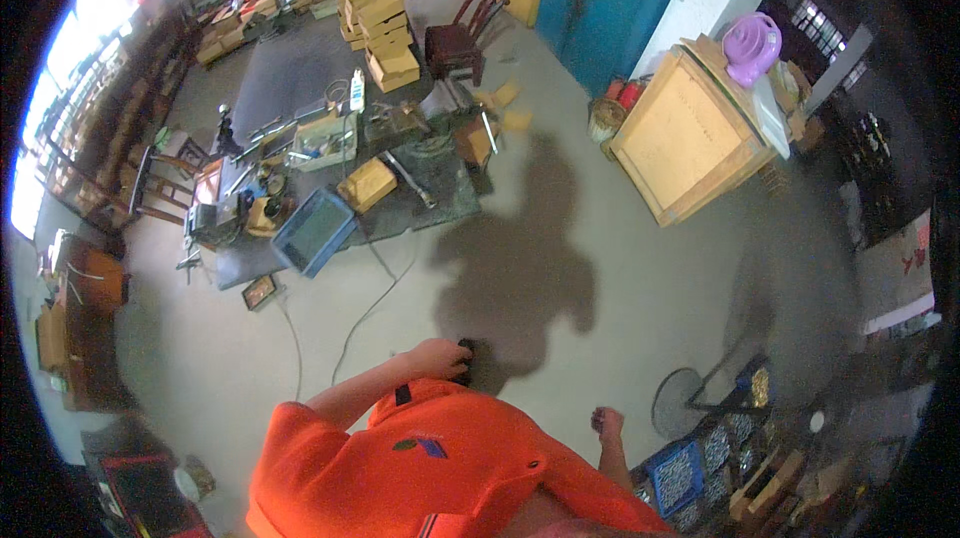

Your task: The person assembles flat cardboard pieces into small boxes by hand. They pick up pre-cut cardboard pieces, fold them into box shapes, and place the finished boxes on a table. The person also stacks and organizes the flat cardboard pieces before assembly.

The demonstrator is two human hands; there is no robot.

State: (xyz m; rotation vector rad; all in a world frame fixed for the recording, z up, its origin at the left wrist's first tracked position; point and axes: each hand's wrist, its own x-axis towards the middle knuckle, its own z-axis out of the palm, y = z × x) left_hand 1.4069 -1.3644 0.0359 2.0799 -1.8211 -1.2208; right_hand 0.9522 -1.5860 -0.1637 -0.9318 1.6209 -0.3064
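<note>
My left hand is held in front of my orange shirt, its fingers curled. Right at those fingertips shows a small black shape; whether it is in the hand or on the floor behind it, I cannot tell. My right hand hangs low at my right side with bent fingers, and the inside of its grip is hidden. Nearest to that hand is the round head of a standing fan. Neither hand touches the workbench ahead.
Ahead on the left, a dark workbench bears a blue bin, yellow boxes and tools. Cables trail across the floor. A wooden crate with a purple fan stands at right. Trays of small parts lie lower right.
</note>
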